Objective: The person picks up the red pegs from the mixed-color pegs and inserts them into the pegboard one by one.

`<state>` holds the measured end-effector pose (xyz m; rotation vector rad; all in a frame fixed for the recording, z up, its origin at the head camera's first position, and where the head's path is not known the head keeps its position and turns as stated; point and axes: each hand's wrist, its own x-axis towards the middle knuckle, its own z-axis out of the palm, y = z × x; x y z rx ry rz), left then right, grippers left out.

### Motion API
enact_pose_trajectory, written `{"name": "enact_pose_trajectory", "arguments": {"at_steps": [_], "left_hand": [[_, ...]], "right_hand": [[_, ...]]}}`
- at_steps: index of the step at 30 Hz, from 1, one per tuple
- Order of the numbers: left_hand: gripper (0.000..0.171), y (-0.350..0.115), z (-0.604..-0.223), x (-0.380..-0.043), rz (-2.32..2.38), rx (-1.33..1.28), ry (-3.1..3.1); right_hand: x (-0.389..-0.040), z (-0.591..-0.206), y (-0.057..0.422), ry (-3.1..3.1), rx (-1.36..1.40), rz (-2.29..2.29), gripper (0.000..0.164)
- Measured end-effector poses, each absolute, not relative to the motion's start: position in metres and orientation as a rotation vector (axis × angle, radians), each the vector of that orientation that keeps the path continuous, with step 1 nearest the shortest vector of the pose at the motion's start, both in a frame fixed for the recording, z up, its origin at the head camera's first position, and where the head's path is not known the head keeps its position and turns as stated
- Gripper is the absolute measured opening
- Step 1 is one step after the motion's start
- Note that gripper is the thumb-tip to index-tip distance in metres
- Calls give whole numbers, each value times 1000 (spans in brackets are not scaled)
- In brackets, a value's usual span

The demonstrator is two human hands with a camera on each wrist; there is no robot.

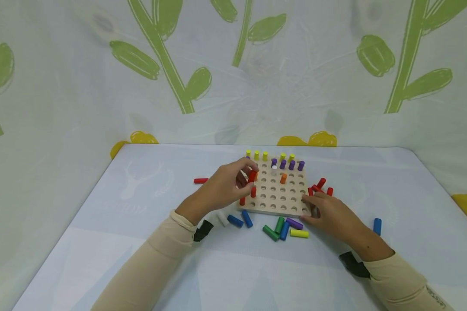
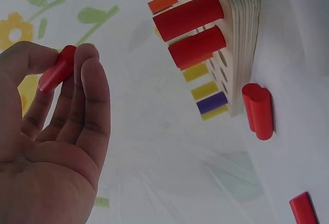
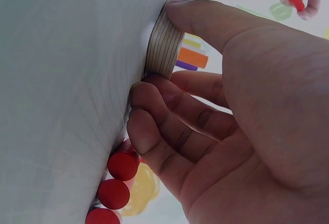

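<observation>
the left hand (image 1: 226, 181) pinches a red cylindrical peg (image 2: 57, 72) in the air near the left side of a flat, pale wooden pegboard (image 1: 272, 212). the right hand (image 1: 332, 214) grips the pegboard's near right corner. beside that hand, red cylindrical pegs (image 1: 321, 182) lie on the pale table (image 1: 218, 268); a yellow cylindrical peg (image 1: 299, 233) lies in front of the pegboard.

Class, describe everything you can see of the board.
The board is pale and looks wooden, squarish, with rounded corners, a layered edge and rows of round holes. It lies flat on the table. Yellow, purple, white, orange and red pegs stand in some holes; others are empty. The right hand holds its near right corner.
</observation>
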<state>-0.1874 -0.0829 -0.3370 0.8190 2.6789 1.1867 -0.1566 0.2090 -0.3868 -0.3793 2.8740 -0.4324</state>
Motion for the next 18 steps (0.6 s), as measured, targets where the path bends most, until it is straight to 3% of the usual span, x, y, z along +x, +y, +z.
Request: {"name": "enact_pose_trajectory", "arguments": {"at_steps": [18], "left_hand": [[32,-81,-346,-188,954,848,2716]], "right_hand": [[-156,-387,210,2885,-402,-432,68]]}}
